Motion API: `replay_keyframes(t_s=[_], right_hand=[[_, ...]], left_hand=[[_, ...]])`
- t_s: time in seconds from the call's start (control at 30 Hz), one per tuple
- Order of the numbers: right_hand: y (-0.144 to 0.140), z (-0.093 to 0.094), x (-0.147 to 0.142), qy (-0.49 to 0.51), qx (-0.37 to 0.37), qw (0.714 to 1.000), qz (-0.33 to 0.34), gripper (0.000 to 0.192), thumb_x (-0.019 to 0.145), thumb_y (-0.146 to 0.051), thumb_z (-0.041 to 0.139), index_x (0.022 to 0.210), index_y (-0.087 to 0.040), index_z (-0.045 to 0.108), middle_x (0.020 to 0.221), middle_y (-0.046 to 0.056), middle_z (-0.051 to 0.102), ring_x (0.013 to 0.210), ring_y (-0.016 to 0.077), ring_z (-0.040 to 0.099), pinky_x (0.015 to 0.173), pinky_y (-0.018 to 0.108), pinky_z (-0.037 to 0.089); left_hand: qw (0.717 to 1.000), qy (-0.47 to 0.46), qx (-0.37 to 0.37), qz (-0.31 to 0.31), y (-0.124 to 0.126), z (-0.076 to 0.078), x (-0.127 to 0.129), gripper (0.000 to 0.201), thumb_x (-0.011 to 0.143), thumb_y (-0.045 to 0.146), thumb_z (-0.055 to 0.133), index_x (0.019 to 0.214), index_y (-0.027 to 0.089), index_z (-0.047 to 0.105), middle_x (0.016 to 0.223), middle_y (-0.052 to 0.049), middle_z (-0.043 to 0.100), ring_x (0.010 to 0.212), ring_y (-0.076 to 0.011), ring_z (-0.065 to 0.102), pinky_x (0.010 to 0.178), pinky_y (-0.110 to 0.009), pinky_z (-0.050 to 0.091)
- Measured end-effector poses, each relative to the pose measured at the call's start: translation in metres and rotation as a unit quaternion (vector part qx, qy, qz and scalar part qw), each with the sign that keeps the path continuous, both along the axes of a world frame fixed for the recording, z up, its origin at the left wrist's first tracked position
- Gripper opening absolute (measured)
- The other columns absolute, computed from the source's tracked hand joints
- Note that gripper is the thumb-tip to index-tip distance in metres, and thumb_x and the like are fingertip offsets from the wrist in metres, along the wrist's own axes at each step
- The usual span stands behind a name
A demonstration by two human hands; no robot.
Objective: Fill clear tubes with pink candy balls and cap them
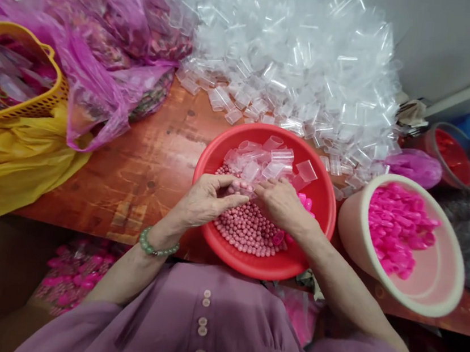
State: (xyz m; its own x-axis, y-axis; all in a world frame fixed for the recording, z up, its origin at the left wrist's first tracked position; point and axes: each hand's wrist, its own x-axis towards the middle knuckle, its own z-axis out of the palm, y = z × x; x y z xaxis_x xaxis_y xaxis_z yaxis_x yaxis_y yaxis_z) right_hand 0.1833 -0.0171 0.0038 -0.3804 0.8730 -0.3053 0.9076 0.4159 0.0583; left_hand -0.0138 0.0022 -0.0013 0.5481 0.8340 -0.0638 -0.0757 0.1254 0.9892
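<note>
My left hand (204, 201) grips a clear tube (241, 188) of pink beads (249, 229) between thumb and fingers, above the middle of the red basin (253, 268). My right hand (283, 205) is bunched at the tube's right end; I cannot tell if it pinches anything. The basin's front rim reaches the near edge of the table (156, 155). To its left, wood shows toward the yellow bag (17, 163), giving my left elbow room. Right is tighter: the white bucket (354, 230) stands just beside the rim. Heaped clear tubes (293, 52) crowd the far side.
</note>
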Motion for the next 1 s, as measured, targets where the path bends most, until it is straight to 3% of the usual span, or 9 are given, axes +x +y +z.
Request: replay_keyframes(t_s=[0.3, 0.37, 0.43, 0.5, 0.63, 0.7, 0.8, 0.9, 1.0], right_hand=[[-0.009, -0.017, -0.011, -0.068, 0.055, 0.996, 0.003, 0.03, 0.09, -0.006, 0.038, 0.103, -0.01, 0.066, 0.095, 0.019, 0.07, 0.096, 0.031, 0.06, 0.082, 0.043, 0.035], [-0.01, -0.014, -0.006, -0.007, 0.063, 0.998, -0.025, 0.026, 0.089, -0.009, 0.042, 0.102, -0.011, 0.064, 0.095, 0.018, 0.069, 0.092, 0.0287, 0.06, 0.083, 0.042, 0.038], [-0.009, -0.008, -0.001, 0.135, 0.054, 0.985, -0.094, 0.021, 0.089, -0.016, 0.045, 0.102, -0.013, 0.062, 0.092, 0.013, 0.068, 0.086, 0.0247, 0.061, 0.08, 0.039, 0.042], [-0.01, -0.001, 0.003, 0.34, 0.021, 0.923, -0.182, 0.019, 0.089, -0.024, 0.049, 0.104, -0.017, 0.059, 0.088, 0.007, 0.065, 0.081, 0.0207, 0.061, 0.076, 0.036, 0.047], [-0.013, 0.015, 0.0, 0.658, -0.078, 0.686, -0.302, 0.024, 0.078, -0.03, 0.065, 0.101, -0.024, 0.056, 0.079, -0.003, 0.058, 0.067, 0.0142, 0.06, 0.066, 0.031, 0.052], [-0.014, 0.022, -0.007, 0.717, -0.103, 0.613, -0.317, 0.028, 0.072, -0.026, 0.069, 0.098, -0.025, 0.057, 0.079, -0.004, 0.058, 0.063, 0.0122, 0.059, 0.062, 0.028, 0.052], [-0.015, 0.028, -0.017, 0.747, -0.099, 0.579, -0.312, 0.027, 0.065, -0.018, 0.073, 0.088, -0.023, 0.058, 0.083, -0.003, 0.059, 0.067, 0.0101, 0.059, 0.062, 0.023, 0.05], [-0.016, 0.03, -0.022, 0.755, -0.102, 0.579, -0.29, 0.027, 0.064, -0.015, 0.074, 0.083, -0.022, 0.056, 0.085, -0.003, 0.06, 0.067, 0.0087, 0.056, 0.061, 0.021, 0.048], [-0.018, 0.03, -0.022, 0.748, -0.118, 0.59, -0.28, 0.028, 0.069, -0.019, 0.074, 0.092, -0.023, 0.058, 0.088, -0.002, 0.06, 0.062, 0.0083, 0.054, 0.057, 0.023, 0.046]], left_hand=[[0.989, -0.115, -0.094, -0.021, 0.002, -0.003, -0.003, 0.026, 0.071, 0.029, 0.078, 0.087, 0.013, 0.066, 0.085, -0.002, 0.067, 0.081, -0.0125, 0.064, 0.081, -0.028, 0.05], [0.985, -0.132, -0.109, -0.025, -0.001, -0.002, -0.006, 0.028, 0.07, 0.028, 0.079, 0.089, 0.013, 0.064, 0.084, -0.002, 0.066, 0.077, -0.0109, 0.063, 0.078, -0.026, 0.05], [0.979, -0.153, -0.125, -0.053, -0.006, -0.002, -0.01, 0.03, 0.073, 0.03, 0.078, 0.092, 0.013, 0.062, 0.079, -0.001, 0.065, 0.072, -0.0105, 0.062, 0.073, -0.025, 0.05], [0.972, -0.164, -0.138, -0.093, -0.011, -0.001, -0.013, 0.03, 0.078, 0.034, 0.074, 0.095, 0.013, 0.059, 0.075, -0.001, 0.064, 0.068, -0.011, 0.062, 0.068, -0.025, 0.05], [0.975, -0.154, -0.132, -0.095, -0.018, 0.003, -0.015, 0.026, 0.081, 0.031, 0.071, 0.094, 0.014, 0.056, 0.072, 0.001, 0.06, 0.063, -0.0086, 0.058, 0.062, -0.022, 0.048], [0.978, -0.147, -0.124, -0.08, -0.019, 0.006, -0.014, 0.024, 0.08, 0.028, 0.071, 0.093, 0.014, 0.056, 0.072, 0.003, 0.057, 0.063, -0.0073, 0.055, 0.063, -0.021, 0.047], [0.984, -0.127, -0.114, -0.05, -0.018, 0.01, -0.013, 0.025, 0.073, 0.023, 0.075, 0.088, 0.014, 0.057, 0.073, 0.004, 0.054, 0.065, -0.0059, 0.051, 0.065, -0.019, 0.045], [0.99, -0.106, -0.086, -0.033, -0.018, 0.01, -0.011, 0.03, 0.067, 0.022, 0.08, 0.083, 0.014, 0.056, 0.071, 0.005, 0.052, 0.064, -0.0052, 0.047, 0.063, -0.018, 0.042], [0.994, -0.088, -0.068, -0.025, -0.017, 0.009, -0.01, 0.032, 0.067, 0.025, 0.08, 0.078, 0.014, 0.053, 0.068, 0.006, 0.048, 0.062, -0.0054, 0.044, 0.06, -0.019, 0.039]])
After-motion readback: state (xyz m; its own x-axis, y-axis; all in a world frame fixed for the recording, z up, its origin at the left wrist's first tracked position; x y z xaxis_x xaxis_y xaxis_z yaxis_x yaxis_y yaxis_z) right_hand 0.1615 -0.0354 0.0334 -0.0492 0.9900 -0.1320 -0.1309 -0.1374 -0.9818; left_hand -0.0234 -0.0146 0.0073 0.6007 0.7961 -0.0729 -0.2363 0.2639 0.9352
